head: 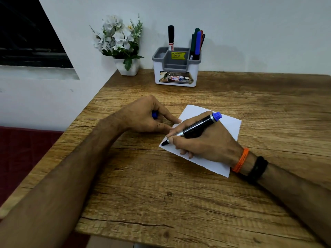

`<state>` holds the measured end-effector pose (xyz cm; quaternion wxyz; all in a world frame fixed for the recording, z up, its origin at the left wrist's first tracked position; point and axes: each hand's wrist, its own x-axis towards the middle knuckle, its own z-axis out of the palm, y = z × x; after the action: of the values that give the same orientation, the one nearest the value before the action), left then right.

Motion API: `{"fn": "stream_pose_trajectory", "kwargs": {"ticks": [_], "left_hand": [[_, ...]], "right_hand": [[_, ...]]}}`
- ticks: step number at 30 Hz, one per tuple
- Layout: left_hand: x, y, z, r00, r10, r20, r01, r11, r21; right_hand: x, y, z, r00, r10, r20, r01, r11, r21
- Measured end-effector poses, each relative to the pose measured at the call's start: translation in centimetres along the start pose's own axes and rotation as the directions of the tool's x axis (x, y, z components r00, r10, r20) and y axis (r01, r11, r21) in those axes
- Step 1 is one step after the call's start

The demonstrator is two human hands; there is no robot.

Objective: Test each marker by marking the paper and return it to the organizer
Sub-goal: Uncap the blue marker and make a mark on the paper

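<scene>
My right hand [206,142] grips a black marker with a blue end [197,127], its tip down on the near-left corner of a white sheet of paper [227,126]. My left hand [143,115] rests on the table beside the paper; its fingers curl round the marker's blue cap [155,115], and two fingertips press the sheet's left edge. At the back stands a grey-and-white organizer [176,68]. A black-capped marker [171,37] is upright in its rear slot, and several coloured markers [197,43] fill its right slot.
A white pot of artificial flowers [121,43] stands in the back left corner next to the organizer. The wooden table [161,194] meets a white wall at the back and left. Its near edge lies close in front of me.
</scene>
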<state>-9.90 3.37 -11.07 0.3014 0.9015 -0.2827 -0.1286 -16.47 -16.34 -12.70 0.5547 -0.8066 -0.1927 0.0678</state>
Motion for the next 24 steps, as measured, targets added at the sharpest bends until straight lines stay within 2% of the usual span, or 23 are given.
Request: {"fn": "stream_pose_trajectory", "kwargs": {"ticks": [24], "left_hand": [[0.32,-0.42,0.11,0.998,0.056,0.030,-0.055,0.998,-0.012]], "right_hand": [[-0.10,-0.05,-0.07,0.998,-0.012,-0.058,0.011,1.000,-0.015]]}}
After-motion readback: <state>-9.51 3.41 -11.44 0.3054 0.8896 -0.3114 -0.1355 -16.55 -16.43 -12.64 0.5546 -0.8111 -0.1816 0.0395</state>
